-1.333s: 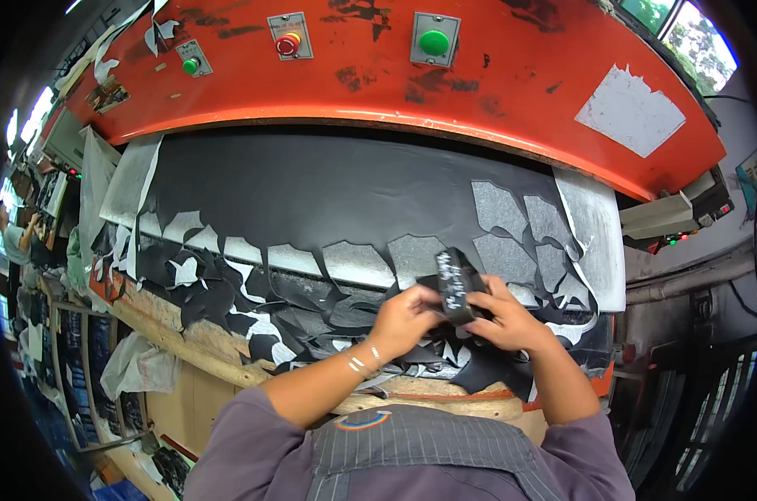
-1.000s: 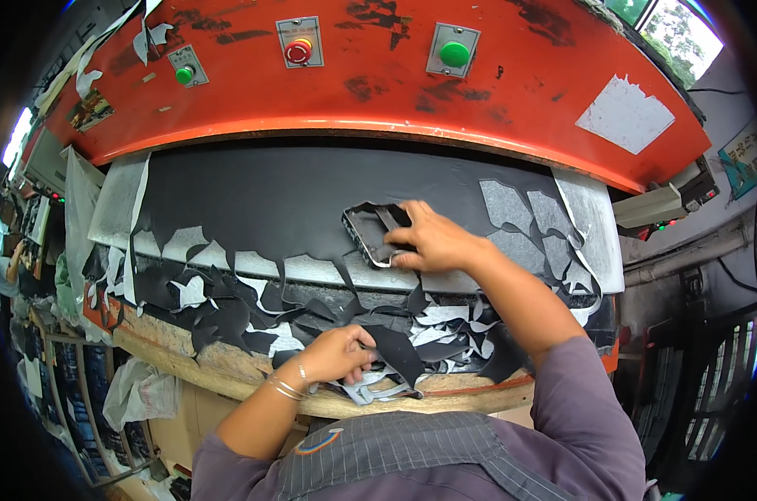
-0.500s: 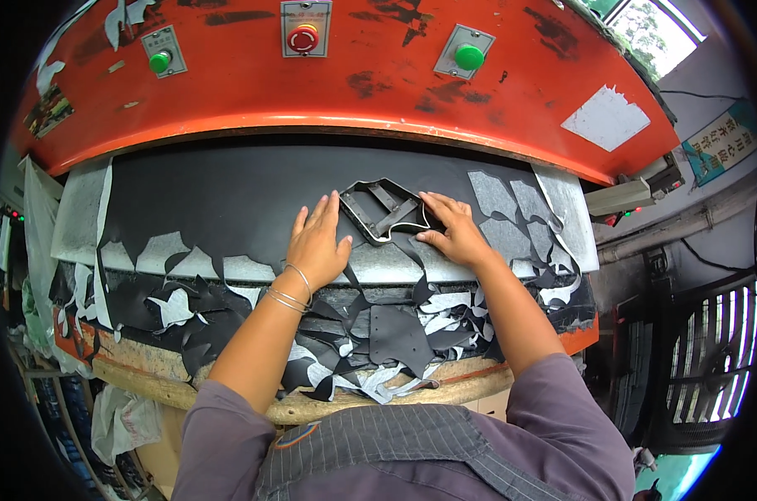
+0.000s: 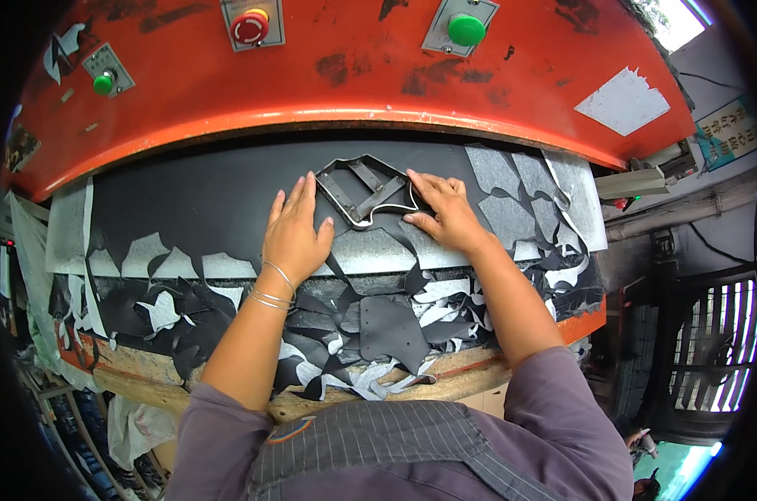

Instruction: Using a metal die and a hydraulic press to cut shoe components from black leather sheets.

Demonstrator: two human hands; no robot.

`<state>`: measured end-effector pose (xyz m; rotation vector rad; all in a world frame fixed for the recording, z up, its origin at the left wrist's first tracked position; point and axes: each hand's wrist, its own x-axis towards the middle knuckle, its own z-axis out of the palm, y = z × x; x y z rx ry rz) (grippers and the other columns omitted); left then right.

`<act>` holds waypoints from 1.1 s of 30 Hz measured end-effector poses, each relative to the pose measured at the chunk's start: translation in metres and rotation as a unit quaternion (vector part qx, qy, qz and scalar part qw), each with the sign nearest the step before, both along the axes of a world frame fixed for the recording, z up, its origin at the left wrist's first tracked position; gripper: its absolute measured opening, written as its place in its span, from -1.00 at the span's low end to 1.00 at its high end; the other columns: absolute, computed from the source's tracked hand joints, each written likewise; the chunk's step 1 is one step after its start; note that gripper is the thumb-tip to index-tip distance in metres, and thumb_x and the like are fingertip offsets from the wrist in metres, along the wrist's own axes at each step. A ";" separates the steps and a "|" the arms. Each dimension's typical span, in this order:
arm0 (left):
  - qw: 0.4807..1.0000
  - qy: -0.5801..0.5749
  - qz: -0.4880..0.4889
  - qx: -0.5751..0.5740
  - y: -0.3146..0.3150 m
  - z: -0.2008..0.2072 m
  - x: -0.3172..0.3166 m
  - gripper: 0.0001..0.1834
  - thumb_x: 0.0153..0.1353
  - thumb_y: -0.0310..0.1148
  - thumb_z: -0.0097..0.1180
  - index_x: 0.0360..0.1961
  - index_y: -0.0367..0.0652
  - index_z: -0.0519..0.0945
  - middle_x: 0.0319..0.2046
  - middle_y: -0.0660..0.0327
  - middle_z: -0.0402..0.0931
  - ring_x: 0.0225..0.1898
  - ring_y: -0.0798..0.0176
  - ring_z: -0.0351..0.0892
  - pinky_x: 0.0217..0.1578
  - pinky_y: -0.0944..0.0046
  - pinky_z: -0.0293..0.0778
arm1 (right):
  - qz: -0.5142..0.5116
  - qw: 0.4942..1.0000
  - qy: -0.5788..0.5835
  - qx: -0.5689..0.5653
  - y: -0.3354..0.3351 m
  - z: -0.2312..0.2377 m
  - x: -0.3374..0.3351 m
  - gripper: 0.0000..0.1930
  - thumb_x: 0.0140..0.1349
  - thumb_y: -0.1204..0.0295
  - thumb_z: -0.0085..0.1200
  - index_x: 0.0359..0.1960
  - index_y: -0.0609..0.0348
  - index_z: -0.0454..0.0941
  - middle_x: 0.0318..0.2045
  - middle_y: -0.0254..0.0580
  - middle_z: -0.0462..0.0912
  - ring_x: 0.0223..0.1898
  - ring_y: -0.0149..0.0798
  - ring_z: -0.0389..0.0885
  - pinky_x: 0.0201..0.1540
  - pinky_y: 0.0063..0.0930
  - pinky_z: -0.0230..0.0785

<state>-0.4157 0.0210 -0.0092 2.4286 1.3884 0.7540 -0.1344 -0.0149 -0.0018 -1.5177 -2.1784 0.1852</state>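
A metal cutting die, a many-sided steel outline with cross bars inside, lies on a black sheet spread over the press bed. My left hand is open and flat on the sheet, its fingers stretched along the die's left side with the fingertips against it. My right hand grips the die's right end, index finger at the upper corner and thumb lower down. Cut-out holes with pale backing showing through lie to the right of that hand.
Black and white scraps are heaped along the near edge, with a black cut piece among them. Beyond the sheet stands the press's orange beam, bearing green buttons and a red button. A wooden rail runs along the front.
The view has shifted, so the beam's buttons appear farther left and higher. Both hands keep their places at the die, which shows little or no movement on the sheet.
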 end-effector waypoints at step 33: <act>0.941 -0.187 0.231 0.160 -0.042 0.170 -0.214 -0.59 0.38 -0.17 -0.09 -0.54 -0.26 0.42 -0.60 0.22 0.36 -0.53 0.36 0.29 -0.44 0.27 0.26 | -0.063 0.933 0.288 0.207 -0.085 0.160 -0.055 -0.78 0.16 0.47 0.23 -0.32 0.21 0.39 -0.62 -0.31 0.47 -0.57 -0.48 0.41 -0.48 -0.56 0.32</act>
